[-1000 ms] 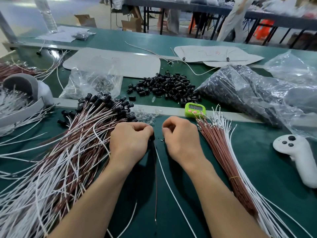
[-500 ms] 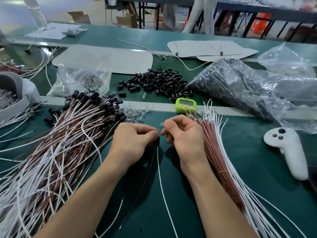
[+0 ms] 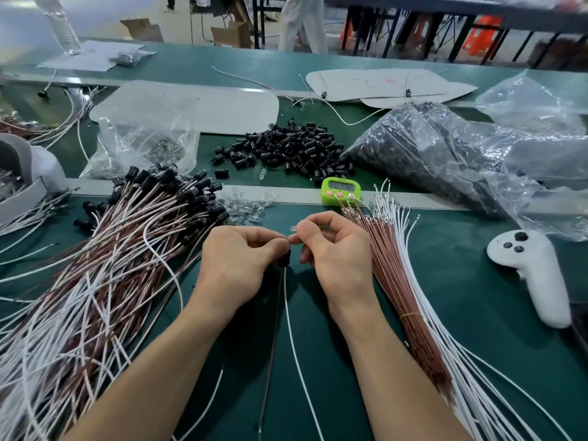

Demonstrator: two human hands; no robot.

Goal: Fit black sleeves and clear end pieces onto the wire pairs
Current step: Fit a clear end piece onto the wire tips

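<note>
**Risk: kinked wire tip, dropped sleeve**

Left hand (image 3: 235, 265) has its grip closed on the black sleeve (image 3: 285, 260), and the wire pair (image 3: 291, 313) trails back from it. Right hand (image 3: 337, 253) pinches the pair's tip at the sleeve mouth. I can't make out a clear end piece. An off-axis push could bend a tip. Green bench (image 3: 461, 313) is crowded: finished bundle (image 3: 111, 265) left, bare wires (image 3: 404, 275) right. Workshop, more benches behind.

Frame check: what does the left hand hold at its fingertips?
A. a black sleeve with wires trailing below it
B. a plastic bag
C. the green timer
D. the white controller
A: the left hand pinches a black sleeve, and a wire pair trails from it toward the camera.
</note>
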